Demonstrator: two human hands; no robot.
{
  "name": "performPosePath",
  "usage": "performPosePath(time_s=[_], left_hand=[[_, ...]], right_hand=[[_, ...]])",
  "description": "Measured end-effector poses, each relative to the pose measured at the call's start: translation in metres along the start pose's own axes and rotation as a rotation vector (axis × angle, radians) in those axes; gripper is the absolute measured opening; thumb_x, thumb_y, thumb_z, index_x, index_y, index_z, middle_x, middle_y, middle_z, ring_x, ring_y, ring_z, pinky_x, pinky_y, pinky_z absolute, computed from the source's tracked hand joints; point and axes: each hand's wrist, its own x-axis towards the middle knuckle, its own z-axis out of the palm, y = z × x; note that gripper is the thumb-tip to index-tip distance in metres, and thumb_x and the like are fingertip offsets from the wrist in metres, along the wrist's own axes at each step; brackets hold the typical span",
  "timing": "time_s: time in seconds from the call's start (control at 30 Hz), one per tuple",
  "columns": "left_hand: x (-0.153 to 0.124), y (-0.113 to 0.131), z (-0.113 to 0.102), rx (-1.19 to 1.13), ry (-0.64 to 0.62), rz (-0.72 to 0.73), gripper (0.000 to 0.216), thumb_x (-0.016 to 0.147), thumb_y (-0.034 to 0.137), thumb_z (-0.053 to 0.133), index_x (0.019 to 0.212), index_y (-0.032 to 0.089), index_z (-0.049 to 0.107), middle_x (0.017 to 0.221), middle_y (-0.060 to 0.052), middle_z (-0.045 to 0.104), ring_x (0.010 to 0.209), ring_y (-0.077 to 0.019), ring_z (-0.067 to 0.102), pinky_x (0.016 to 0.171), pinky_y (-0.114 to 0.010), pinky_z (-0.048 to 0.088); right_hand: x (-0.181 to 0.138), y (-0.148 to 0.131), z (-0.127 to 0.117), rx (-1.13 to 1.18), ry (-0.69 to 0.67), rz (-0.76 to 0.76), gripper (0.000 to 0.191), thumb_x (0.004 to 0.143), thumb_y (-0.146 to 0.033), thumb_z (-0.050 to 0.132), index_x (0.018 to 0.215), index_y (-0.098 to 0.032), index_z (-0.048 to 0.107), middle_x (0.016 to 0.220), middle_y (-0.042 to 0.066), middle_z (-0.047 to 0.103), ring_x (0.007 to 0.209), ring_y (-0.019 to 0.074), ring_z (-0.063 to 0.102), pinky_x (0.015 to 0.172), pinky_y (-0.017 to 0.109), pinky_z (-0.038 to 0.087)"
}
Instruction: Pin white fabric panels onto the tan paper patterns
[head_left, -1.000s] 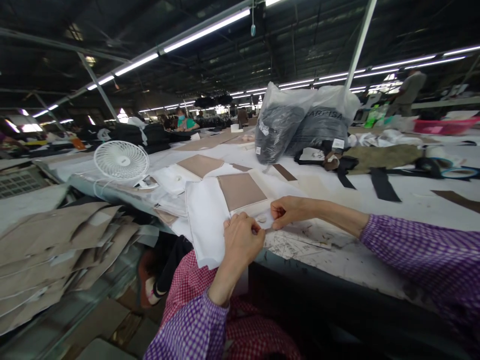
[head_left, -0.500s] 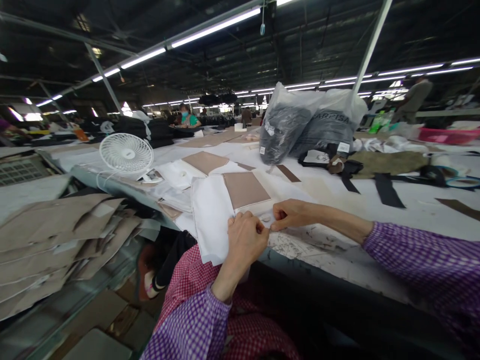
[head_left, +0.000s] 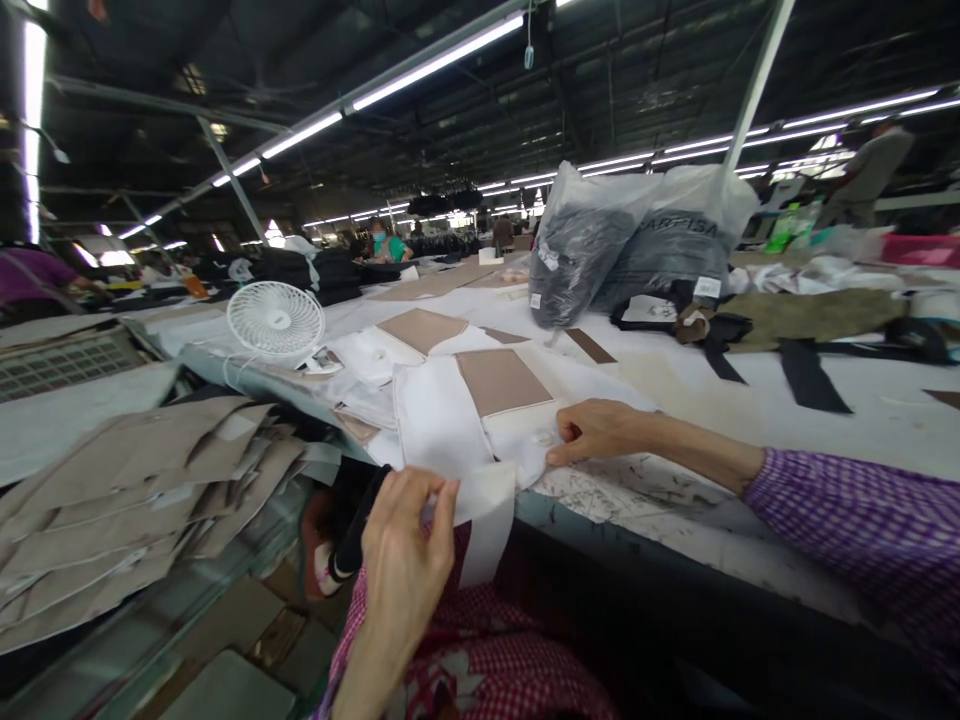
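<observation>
My left hand [head_left: 405,565] is off the table edge over my lap, pinching a white strip [head_left: 487,525] that hangs down from its fingers. On the table, my right hand [head_left: 596,432] pinches the near corner of a white fabric piece [head_left: 442,420]. A small white round thing [head_left: 543,438] lies just left of my right fingers. A tan rectangular piece [head_left: 502,382] rests on the white fabric behind my hands.
A white table fan [head_left: 275,320] stands at the left. Plastic bags of dark cloth [head_left: 622,245] sit at the back. Black straps [head_left: 810,375] and olive fabric [head_left: 810,315] lie right. Brown card pieces [head_left: 127,500] are stacked lower left. Other people work far behind.
My left hand has pulled back from the table toward my lap, drawing a white strip away from the fabric. My right hand has stayed pinching the fabric corner.
</observation>
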Motion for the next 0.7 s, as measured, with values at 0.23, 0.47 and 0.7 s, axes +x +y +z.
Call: performPosePath(time_s=[0.23, 0.47, 0.7], left_hand=[[-0.071, -0.028, 0.014, -0.169, -0.264, -0.508, 0.038, 0.078, 0.055, 0.062, 0.087, 0.018, 0.068, 0.058, 0.0, 0.058, 0.053, -0.0162, 0.051, 0.053, -0.027, 0.036], [-0.015, 0.032, 0.003, -1.149, -0.542, -0.841, 0.035, 0.074, 0.047, 0.069, 0.072, 0.012, 0.065, 0.051, 0.0, 0.06, 0.034, -0.002, 0.029, 0.036, -0.017, 0.013], [0.087, 0.046, 0.001, -1.558, -0.396, -0.822, 0.036, 0.092, 0.038, 0.049, 0.084, 0.006, 0.064, 0.084, -0.013, 0.072, 0.045, -0.006, 0.054, 0.038, -0.014, 0.039]], right_hand=[[-0.002, -0.004, 0.0, -0.007, -0.007, 0.027, 0.047, 0.072, -0.067, 0.056, 0.07, -0.021, 0.052, 0.075, 0.003, 0.062, 0.07, 0.019, 0.053, 0.057, 0.029, 0.03], [-0.006, -0.008, -0.003, -0.016, -0.011, 0.044, 0.043, 0.073, -0.064, 0.057, 0.071, -0.021, 0.052, 0.075, 0.003, 0.062, 0.071, 0.0192, 0.054, 0.057, 0.029, 0.03], [-0.005, -0.008, -0.004, -0.001, -0.005, 0.019, 0.043, 0.073, -0.063, 0.057, 0.07, -0.02, 0.054, 0.074, 0.003, 0.062, 0.069, 0.0187, 0.055, 0.057, 0.028, 0.032]])
